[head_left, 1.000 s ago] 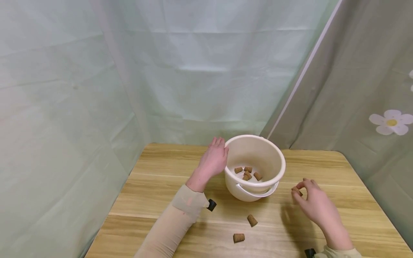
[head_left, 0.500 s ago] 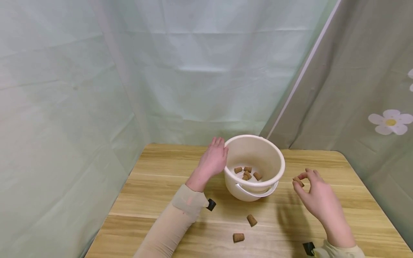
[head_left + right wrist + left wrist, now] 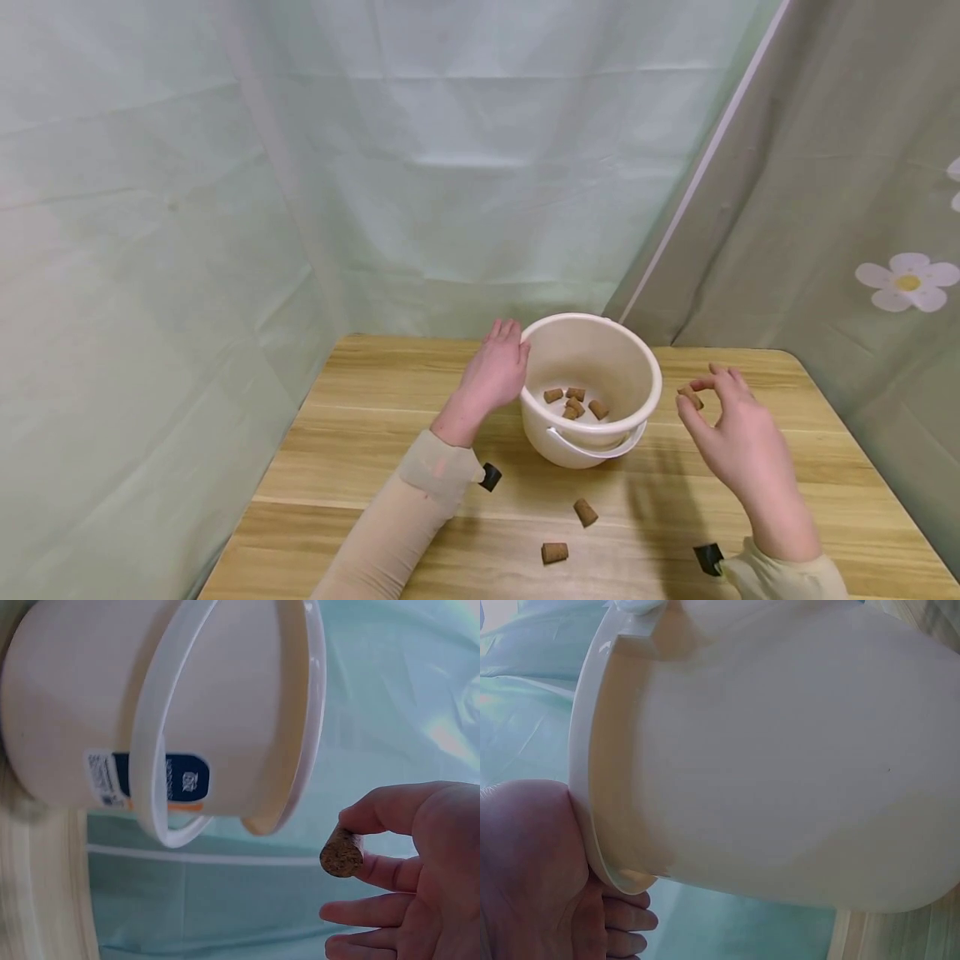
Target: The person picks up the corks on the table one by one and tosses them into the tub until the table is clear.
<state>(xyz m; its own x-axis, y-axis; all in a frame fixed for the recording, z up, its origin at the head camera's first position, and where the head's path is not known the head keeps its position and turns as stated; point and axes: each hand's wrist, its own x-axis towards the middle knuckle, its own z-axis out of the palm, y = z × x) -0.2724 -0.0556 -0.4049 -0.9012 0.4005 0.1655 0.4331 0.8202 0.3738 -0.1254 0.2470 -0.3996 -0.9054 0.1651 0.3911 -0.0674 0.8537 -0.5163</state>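
Note:
A cream bucket [image 3: 551,446] stands upright on the wooden table, its mouth facing up. Several corks [image 3: 597,409] lie on its floor. My left hand [image 3: 493,367] rests against the left side of the rim, with fairly straight fingers outside the bucket; the left wrist view shows the palm at the rim [image 3: 581,750]. To the right of the bucket, my right hand [image 3: 746,442] is raised above the table and pinches a cork [image 3: 692,397] between thumb and index finger. The right wrist view shows that cork [image 3: 343,853] end-on, apart from the rim, with the other fingers extended.
Two loose corks lie on the table [image 3: 360,467] in front of the bucket: one cork [image 3: 586,512] nearer to it, another cork [image 3: 555,552] closer to me. The bucket's white handle [image 3: 600,452] hangs down in front. Pale curtains [image 3: 480,167] surround the table's back and sides.
My right hand has risen from near the tabletop with the pinched cork and moved farther from me. The left hand, the bucket and the loose corks have stayed in place.

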